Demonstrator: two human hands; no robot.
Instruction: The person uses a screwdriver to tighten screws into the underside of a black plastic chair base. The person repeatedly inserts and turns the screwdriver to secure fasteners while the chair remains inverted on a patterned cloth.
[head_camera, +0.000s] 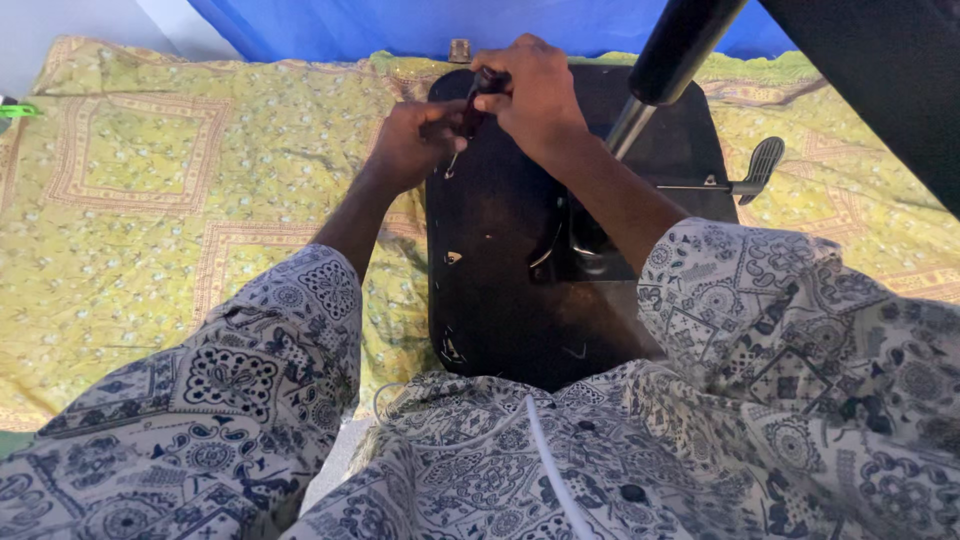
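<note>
We saw an upturned black chair seat (500, 260) lying on a yellow patterned cloth (140, 200), its underside facing up, with both of the person's hands meeting over the far left corner of that underside. The right hand (540, 92) was closed in a fist around the dark handle of a screwdriver (472, 112), and the left hand (410, 140) sat just beside it, its fingers pinched around the lower part of the tool near the metal shaft. The screwdriver's long axis ran steeply, tilted from the handle at the far right down to the tip at the near left, and the tip pointed down at the seat's underside close to its left edge. We could not tell whether the tip sat in a screw. To the right of the hands, a chair column (655, 75), black above and bright metal below, rose from the middle of the seat and leaned toward the far right. A lever (745, 178) with a ribbed black paddle stuck out to the right over the cloth. Patterned sleeves filled the near edge.
</note>
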